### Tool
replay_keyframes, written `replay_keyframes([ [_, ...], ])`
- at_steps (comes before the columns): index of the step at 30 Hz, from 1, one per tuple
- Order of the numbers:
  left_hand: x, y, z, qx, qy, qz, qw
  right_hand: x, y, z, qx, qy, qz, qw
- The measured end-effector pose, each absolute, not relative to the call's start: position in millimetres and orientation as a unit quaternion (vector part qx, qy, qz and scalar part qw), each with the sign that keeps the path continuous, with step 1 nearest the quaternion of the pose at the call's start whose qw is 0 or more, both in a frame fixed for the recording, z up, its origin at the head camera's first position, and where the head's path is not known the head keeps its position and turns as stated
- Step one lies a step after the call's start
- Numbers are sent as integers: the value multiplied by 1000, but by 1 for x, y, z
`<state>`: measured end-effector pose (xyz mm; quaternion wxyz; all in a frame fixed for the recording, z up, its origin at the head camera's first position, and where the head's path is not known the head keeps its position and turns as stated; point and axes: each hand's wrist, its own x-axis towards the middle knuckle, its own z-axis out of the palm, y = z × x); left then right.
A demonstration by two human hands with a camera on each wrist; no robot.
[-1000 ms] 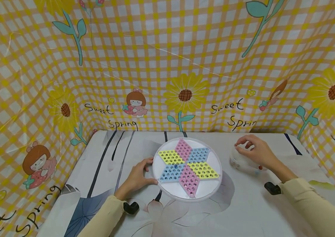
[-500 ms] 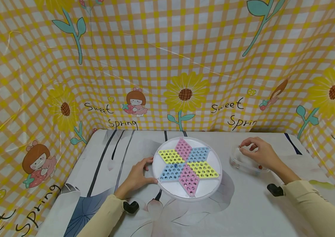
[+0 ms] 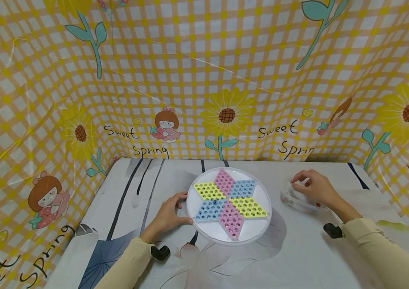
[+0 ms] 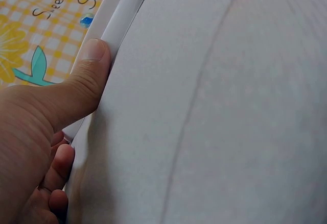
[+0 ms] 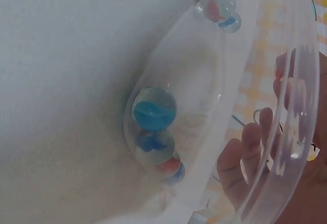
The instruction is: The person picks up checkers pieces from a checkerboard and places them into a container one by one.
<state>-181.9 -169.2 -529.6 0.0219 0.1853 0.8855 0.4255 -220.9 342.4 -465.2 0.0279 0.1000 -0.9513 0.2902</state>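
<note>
A round white Chinese checkers board (image 3: 204, 235) with a pink, yellow and blue star of holes lies mid-table. One blue marble (image 3: 214, 202) sits in its near-left blue section. My left hand (image 3: 168, 212) grips the board's left rim, thumb against the edge and the other fingers curved beside it. To the right, my right hand (image 3: 316, 186) is over a clear plastic container (image 3: 291, 200), thumb and forefinger together. A bit of red shows between those fingertips in the right wrist view, apparently a marble (image 5: 279, 73), mostly hidden. Several glass marbles (image 5: 154, 109) lie in the container.
A pale patterned cloth covers the table (image 3: 247, 269). Yellow checked fabric (image 3: 190, 80) with sunflowers hangs behind and at both sides. A black wrist device (image 3: 160, 253) shows by the left sleeve, another (image 3: 333, 230) by the right.
My right hand has moved slightly right and lower over the container, fingertips still together. The left hand and the board have stayed in place.
</note>
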Motion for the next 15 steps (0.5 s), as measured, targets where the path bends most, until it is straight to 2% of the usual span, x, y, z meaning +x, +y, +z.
replay_keyframes([
  [15, -181, -169, -529, 184, 884, 428, 21, -222, 339, -466, 97, -951, 294, 13],
])
